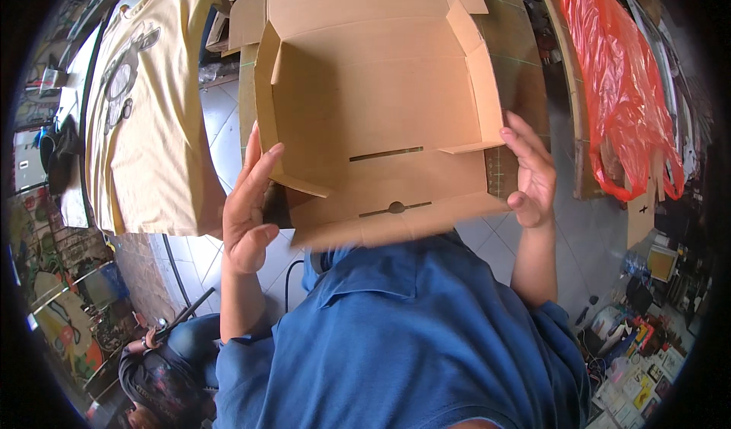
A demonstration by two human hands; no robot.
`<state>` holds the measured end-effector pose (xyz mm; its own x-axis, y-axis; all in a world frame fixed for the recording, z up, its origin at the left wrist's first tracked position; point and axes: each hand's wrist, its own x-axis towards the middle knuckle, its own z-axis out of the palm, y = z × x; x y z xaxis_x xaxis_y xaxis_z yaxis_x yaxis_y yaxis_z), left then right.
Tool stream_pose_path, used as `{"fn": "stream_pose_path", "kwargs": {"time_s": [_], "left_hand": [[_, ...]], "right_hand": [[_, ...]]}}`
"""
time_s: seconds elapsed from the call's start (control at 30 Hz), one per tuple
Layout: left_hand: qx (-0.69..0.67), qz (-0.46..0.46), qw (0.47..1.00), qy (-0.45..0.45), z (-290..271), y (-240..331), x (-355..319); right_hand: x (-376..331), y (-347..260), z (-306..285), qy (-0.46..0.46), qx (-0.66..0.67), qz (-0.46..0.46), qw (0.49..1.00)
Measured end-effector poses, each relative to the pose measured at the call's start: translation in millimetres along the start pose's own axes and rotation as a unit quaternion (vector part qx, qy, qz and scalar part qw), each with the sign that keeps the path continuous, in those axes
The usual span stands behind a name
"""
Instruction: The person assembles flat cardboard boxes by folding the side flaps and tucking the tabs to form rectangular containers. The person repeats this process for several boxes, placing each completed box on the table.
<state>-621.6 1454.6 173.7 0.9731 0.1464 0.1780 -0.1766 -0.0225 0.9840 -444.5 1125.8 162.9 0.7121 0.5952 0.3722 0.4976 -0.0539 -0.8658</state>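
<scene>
A brown cardboard box point(373, 94) lies unfolded in front of me, its inside facing up and its side walls raised. A slotted front flap point(396, 220) hangs toward my body, its near edge smeared by motion. At the box's left wall, my left hand point(250, 212) has its fingers stretched out and touching the cardboard, the thumb held apart. My right hand point(534, 174) is by the right wall, fingertips against its front corner and thumb apart, with the palm off the box. Small corner flaps point(472, 147) lean inward at both sides.
The box rests on a dark green-lined work table point(525, 86). To the left lies a pale yellow printed T-shirt point(160, 124); to the right, a red plastic bag point(617, 86) on another surface. Another person point(164, 376) is at lower left, beside the tiled floor point(198, 258).
</scene>
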Motion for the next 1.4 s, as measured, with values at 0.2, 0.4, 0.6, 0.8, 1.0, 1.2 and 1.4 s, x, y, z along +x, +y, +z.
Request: {"fn": "stream_pose_path", "kwargs": {"time_s": [0.2, 0.4, 0.6, 0.8, 1.0, 1.2, 1.4], "left_hand": [[0.247, 0.072, 0.965, 0.060, -2.7, -12.7, 6.4], [0.356, 0.082, 0.924, 0.110, 7.5, -14.7, 8.2], [0.360, 0.092, 0.927, 0.055, 0.3, -5.3, 13.8], [0.360, 0.091, 0.927, 0.050, 2.5, -4.2, 13.1], [0.351, 0.097, 0.930, 0.038, 1.8, -3.5, 14.4], [0.371, 0.082, 0.923, 0.055, 5.3, -6.9, 10.2], [0.361, 0.022, 0.932, -0.022, -8.3, -0.4, 5.8]], "right_hand": [[-0.6, 1.8, -1.0, -0.021, 0.010, 0.014, 1.000], [2.6, -9.8, -12.1, -0.119, -0.089, 0.001, 0.989], [7.1, -22.3, -11.9, -0.161, -0.118, -0.003, 0.980], [6.8, -22.0, -15.7, -0.183, -0.127, 0.006, 0.975], [5.2, -16.4, -20.0, -0.210, -0.146, 0.002, 0.967], [5.6, -22.1, -17.4, -0.203, -0.160, 0.010, 0.966], [8.1, -19.8, -25.8, -0.202, -0.119, 0.002, 0.972]]}}
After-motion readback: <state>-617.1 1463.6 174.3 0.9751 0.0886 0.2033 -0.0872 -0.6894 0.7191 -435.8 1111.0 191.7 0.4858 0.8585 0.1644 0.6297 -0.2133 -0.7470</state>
